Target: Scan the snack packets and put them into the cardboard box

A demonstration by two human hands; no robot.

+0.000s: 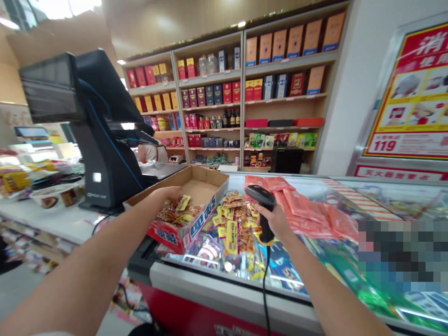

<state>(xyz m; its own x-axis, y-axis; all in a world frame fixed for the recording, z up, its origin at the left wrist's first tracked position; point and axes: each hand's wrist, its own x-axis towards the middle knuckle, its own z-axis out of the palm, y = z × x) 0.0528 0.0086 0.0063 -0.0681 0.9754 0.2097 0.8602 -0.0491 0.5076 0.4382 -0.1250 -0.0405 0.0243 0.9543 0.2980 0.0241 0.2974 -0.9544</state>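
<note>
My left hand [164,193] reaches over the rim of an open cardboard box [175,228], its fingers apart and holding nothing. Small snack packets [178,212] with yellow labels lie in the box, just beyond my fingertips. The box rests on the glass lid of a chest freezer [231,294]. My right hand [271,221] grips a black corded barcode scanner [262,207], its head pointing left. Below that hand, more snack packets [234,228] lie in a heap on the glass, and pink-orange packets [304,207] spread out to its right.
A black checkout terminal [105,130] stands on the white counter to the left, with bagged goods [21,182] beyond it. A person [151,151] stands behind the terminal. Shelves of boxed and bottled drinks [224,93] fill the back wall. A red-and-yellow poster [409,93] hangs at right.
</note>
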